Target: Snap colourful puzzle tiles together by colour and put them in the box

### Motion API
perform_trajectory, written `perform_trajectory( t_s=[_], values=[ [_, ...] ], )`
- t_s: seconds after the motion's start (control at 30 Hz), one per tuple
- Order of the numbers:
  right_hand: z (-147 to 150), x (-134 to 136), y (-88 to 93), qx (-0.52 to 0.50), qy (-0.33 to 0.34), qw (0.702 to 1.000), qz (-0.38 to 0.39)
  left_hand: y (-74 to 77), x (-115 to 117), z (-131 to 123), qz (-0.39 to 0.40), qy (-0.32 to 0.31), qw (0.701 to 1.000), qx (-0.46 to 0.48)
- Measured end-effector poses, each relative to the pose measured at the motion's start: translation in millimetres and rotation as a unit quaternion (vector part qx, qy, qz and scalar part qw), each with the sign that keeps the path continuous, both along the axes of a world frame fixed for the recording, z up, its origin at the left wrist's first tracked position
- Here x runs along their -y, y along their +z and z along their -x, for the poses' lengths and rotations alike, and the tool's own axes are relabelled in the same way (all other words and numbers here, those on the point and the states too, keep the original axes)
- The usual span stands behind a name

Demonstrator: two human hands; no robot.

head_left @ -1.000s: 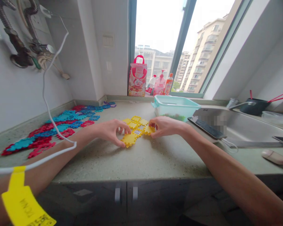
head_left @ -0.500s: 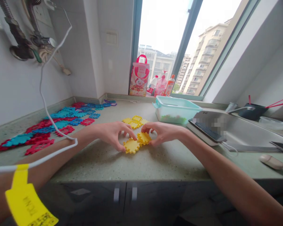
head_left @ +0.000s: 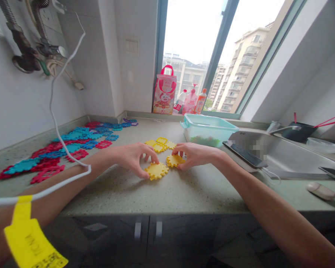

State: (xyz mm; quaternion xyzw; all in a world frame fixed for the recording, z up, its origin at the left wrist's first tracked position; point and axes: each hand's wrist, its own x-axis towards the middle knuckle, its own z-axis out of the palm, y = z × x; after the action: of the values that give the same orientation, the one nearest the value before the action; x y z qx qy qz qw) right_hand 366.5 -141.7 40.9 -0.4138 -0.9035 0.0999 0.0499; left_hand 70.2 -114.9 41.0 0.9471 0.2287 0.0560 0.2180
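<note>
My left hand (head_left: pixel 136 160) pinches the left edge of a yellow interlocking tile (head_left: pixel 156 171) with a toothed rim, low over the counter. A second, smaller-looking yellow toothed tile (head_left: pixel 174 160) is gripped at its right side by my right hand (head_left: pixel 192 158). A narrow gap separates the two tiles. Just behind them lies a loose group of yellow tiles (head_left: pixel 159 144) on the counter. My right fingers come close to that group's right end. The undersides of both held tiles are hidden.
Red, blue and purple toothed pieces (head_left: pixel 80 134) spread along the left wall. A teal plastic box (head_left: pixel 209 128) with green pieces inside stands behind my right hand. A phone (head_left: pixel 244 154) lies by the sink (head_left: pixel 279 149); a mouse (head_left: pixel 321 191) is at right. A white cable (head_left: pixel 54 111) crosses my left arm.
The two yellow tiles, touching or overlapping before, are now apart. My right hand's tile has tilted flatter and shifted slightly right and away; the left one lies a little higher in view.
</note>
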Motion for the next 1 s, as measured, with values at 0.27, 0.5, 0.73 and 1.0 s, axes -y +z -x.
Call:
perform_trajectory(
  t_s=[0.27,0.5,0.73,1.0],
  values=[
    [-8,-4,6.0,0.034,-0.063,0.997,-0.043,-13.8,-6,-5,-0.024,-0.025,0.995,0.092],
    [3,8,14.5,-0.081,-0.024,0.985,-0.147,-17.9,0,-17,-0.042,0.016,0.998,0.046],
    [21,21,12.4,-0.087,0.004,0.984,-0.154,-27.2,2,-31,-0.062,0.089,0.992,0.064],
    [28,16,-1.1,-0.068,0.043,0.992,-0.100,-29.5,1,-29,-0.080,0.050,0.991,0.094]
  ],
)
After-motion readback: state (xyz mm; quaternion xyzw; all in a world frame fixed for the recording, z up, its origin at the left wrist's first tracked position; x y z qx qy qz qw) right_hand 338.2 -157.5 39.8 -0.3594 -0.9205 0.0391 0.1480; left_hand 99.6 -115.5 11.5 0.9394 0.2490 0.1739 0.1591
